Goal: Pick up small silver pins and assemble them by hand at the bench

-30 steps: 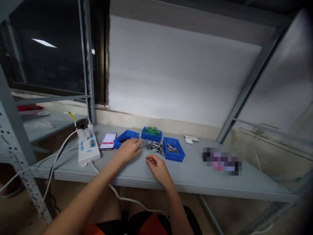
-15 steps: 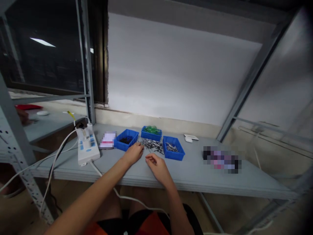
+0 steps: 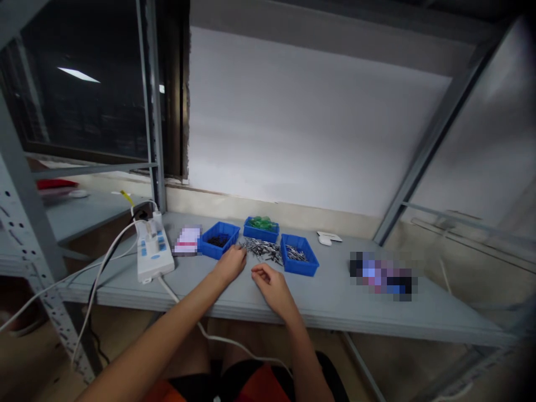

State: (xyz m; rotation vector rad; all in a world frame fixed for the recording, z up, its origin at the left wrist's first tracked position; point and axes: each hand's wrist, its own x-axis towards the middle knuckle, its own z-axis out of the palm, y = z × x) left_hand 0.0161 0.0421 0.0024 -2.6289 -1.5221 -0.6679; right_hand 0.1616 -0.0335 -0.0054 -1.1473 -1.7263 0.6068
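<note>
My left hand (image 3: 233,263) rests at the left edge of a loose pile of small metal pieces (image 3: 263,249), its fingers bent down and pressed together. Whatever it may grip is hidden. A little nearer to me, my right hand (image 3: 270,283) is closed, thumb against curled fingers; anything inside is too small to make out. Around the pile stand a blue bin of dark small parts (image 3: 204,249), a blue bin of green pieces (image 3: 260,235) and a blue bin of slim metal parts (image 3: 302,269). The left bin is just beyond my left hand.
A white power strip (image 3: 155,271) with plugs and cables lies on the grey table (image 3: 335,301) at the left. One cable hangs over the front edge. A white object (image 3: 325,240) lies at the back right, with blurred items further right. Metal shelf posts (image 3: 419,151) frame the table.
The view has shifted slightly, moving everything a little to the right. Both hands keep nearly the same place and pose by the pile.
</note>
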